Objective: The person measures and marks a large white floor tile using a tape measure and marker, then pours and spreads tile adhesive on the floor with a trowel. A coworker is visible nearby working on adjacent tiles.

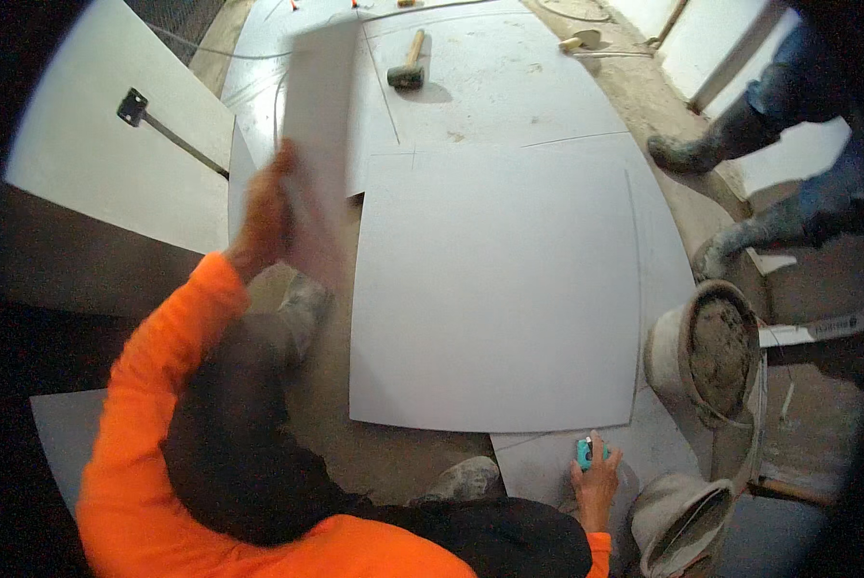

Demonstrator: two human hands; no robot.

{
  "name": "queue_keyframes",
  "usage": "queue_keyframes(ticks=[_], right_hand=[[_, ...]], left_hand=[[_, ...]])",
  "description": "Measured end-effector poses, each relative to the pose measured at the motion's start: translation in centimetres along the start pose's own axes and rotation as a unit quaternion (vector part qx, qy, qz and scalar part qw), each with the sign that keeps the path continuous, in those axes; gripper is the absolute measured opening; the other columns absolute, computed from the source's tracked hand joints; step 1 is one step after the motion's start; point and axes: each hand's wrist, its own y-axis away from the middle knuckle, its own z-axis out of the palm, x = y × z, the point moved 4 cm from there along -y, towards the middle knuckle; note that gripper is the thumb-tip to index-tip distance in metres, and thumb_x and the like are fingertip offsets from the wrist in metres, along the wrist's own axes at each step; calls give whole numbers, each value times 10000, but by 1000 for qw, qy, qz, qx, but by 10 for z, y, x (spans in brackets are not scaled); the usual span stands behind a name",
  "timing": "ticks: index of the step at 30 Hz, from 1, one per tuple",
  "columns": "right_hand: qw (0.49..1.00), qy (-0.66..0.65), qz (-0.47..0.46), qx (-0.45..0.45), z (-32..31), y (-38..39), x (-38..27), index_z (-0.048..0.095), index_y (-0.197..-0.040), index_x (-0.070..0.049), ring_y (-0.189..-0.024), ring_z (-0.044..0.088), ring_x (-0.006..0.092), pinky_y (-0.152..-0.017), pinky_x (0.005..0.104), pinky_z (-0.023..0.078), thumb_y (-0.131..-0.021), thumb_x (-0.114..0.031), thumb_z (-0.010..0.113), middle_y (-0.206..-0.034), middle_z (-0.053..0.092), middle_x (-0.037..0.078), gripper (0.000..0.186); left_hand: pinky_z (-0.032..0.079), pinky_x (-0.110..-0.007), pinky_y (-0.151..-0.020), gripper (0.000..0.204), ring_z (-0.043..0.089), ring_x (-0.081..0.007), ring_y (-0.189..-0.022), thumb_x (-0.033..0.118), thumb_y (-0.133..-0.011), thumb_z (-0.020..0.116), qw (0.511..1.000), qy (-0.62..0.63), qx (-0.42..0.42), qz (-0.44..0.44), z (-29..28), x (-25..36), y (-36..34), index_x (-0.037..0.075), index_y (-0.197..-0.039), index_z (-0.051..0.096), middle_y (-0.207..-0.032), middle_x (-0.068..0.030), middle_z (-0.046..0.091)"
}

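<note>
My left hand [263,217], slightly blurred, is closed on the edge of a narrow pale grey tile strip [321,116]. The strip is held up on end, left of a big square tile [499,289] lying flat before me. Near the lower right, my right hand [599,482] is closed around a small teal tape measure [584,455], just below the big tile's near edge. Its palm side is hidden. Under this hand lies another pale tile [538,472].
A rubber mallet [407,76] lies on the far tiles. At right stand a mortar bucket [661,352] and, nearer, a tilted dirty bucket [677,520]. Another person's boots [690,154] are at the right edge. A pale panel [75,125] with a latch rises at left.
</note>
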Motion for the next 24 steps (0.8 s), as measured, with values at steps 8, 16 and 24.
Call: queue_keyframes(ticks=[8, 16, 24], right_hand=[[976, -142, 92, 140, 5, 43, 58, 490, -1470, -85, -1263, 541, 449, -1048, 512, 476, -855, -207, 809, -1399, 520, 275, 704], [924, -242, 133, 263, -16, 114, 68, 635, -1220, 67, -1041, 607, 453, -884, 506, 476, -967, -236, 688, -1114, 650, 266, 399], [911, -251, 128, 302, -2, 137, 67, 669, -1127, 96, -969, 619, 465, -878, 522, 474, -979, -229, 660, -1024, 661, 280, 356]], left_hand=[[547, -533, -819, 788, 718, -438, -909, 666, -992, 492, 892, -385, -236, 11, 247, -92, 141, -91, -952, 706, -958, -315, 717], [532, -525, -784, 678, 705, -432, -841, 632, -1016, 493, 864, -310, -396, 1, 363, -225, 313, -21, -1016, 677, -916, -286, 707], [511, -575, -859, 698, 683, -500, -959, 611, -1045, 417, 873, -290, -377, -105, 423, -275, 380, -49, -1107, 638, -1015, -330, 697]])
